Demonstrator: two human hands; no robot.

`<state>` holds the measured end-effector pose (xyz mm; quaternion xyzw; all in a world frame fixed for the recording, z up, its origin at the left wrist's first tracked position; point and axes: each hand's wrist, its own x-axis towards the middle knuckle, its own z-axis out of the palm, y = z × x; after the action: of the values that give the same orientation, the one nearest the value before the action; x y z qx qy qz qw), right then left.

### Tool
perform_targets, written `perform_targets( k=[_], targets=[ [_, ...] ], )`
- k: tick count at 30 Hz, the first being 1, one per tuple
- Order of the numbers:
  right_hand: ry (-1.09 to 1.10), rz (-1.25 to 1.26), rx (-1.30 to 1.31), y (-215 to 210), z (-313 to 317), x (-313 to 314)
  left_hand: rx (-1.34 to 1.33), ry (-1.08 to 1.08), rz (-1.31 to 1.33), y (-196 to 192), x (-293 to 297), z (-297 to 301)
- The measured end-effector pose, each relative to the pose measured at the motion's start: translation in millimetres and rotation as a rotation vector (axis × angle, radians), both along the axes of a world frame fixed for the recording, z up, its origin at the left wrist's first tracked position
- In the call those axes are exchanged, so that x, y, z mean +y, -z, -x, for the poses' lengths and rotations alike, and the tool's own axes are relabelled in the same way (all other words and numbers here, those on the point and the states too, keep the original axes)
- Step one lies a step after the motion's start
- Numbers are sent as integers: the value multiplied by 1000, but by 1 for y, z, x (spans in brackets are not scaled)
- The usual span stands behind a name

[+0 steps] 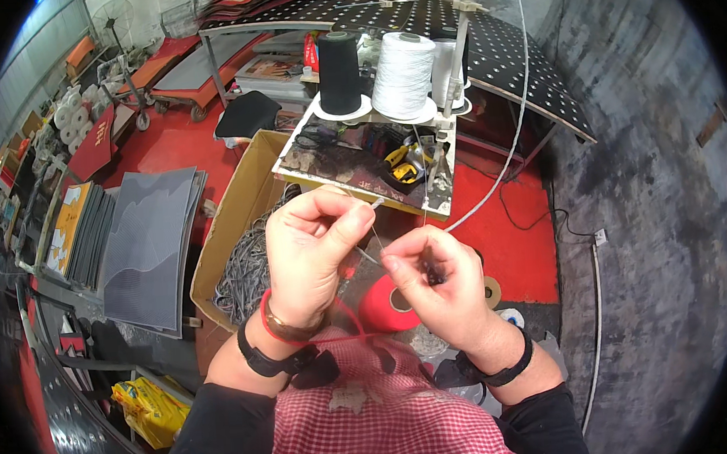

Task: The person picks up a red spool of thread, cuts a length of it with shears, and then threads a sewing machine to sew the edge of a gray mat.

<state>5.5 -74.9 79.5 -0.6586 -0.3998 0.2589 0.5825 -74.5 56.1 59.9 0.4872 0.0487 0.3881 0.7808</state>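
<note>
The left hand (308, 251) and right hand (446, 284) pinch a thin thread (376, 236), fingertips pressed together. It slants down and right across the small gap between them, near the stand's edge (428, 213).

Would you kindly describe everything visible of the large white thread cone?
The white thread cone stands upright on a pale round plate at the far side of the small table. Its strands look closely wound, with a dull core showing on top. A black cone stands to its left. Neither the left hand nor right hand touches it.
</note>
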Motion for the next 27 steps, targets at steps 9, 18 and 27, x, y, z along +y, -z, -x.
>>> perform_targets(
  k=[9, 18, 27],
  targets=[
    [-58, 372, -835, -13, -23, -23, -65, -9, 23, -1, 13, 12],
    [-71, -133, 51, -2, 1, 17, -41, -14, -197, 1, 4, 10],
    [480, -378, -817, -4, -9, 13, -74, -19, -152, 1, 12, 15]
  ],
)
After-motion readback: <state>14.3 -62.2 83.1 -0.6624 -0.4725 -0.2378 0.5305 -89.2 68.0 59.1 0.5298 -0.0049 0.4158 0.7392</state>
